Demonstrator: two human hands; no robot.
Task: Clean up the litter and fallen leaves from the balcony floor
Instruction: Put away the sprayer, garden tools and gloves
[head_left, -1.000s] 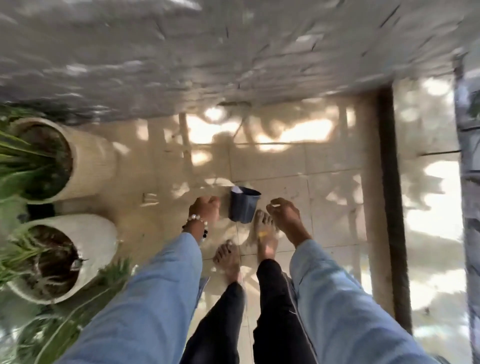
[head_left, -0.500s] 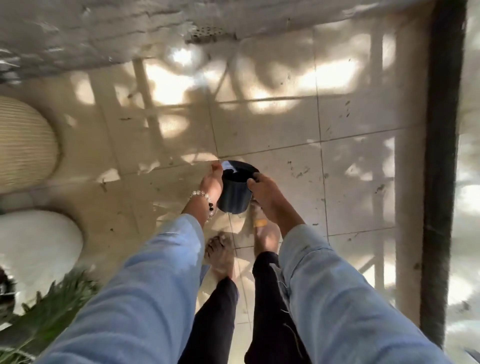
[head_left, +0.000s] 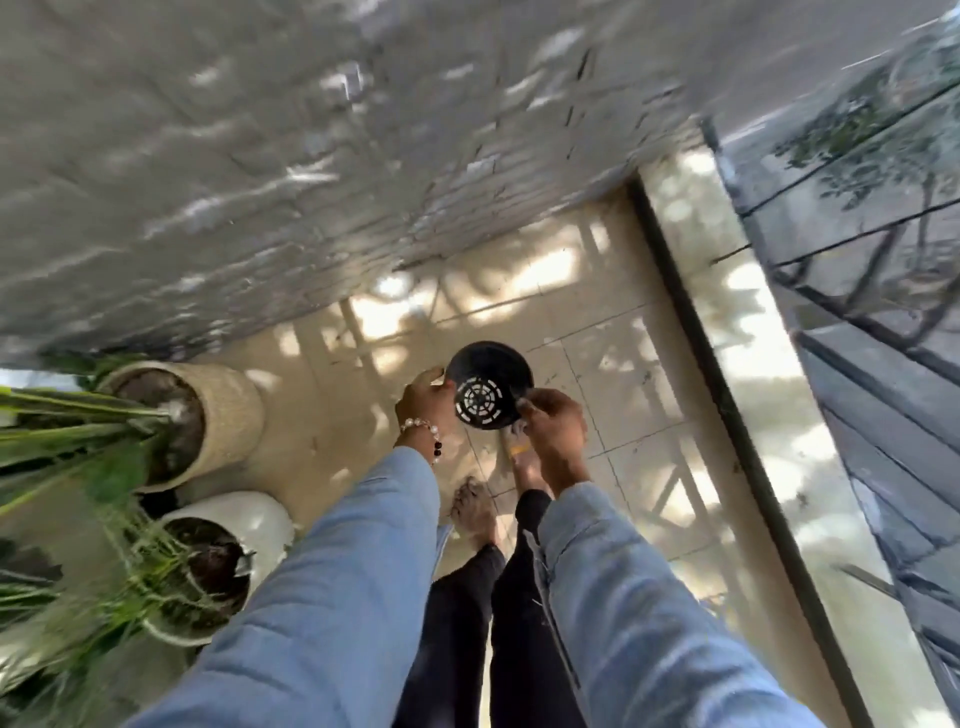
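Pale balcony tiles, dappled with sun and shade, run up to a rough grey wall on the far side, with a dark railing off to the right. A small black plastic pot is held up above the floor between both hands, tipped so its slotted base faces us. The left hand, with a bead bracelet at the wrist, has its fingers curled against the pot's left side. The right hand grips the pot's right edge with curled fingers. Bare feet stand on the tiles below. On the left sit a woven planter and a white planter, both holding long green leaves.
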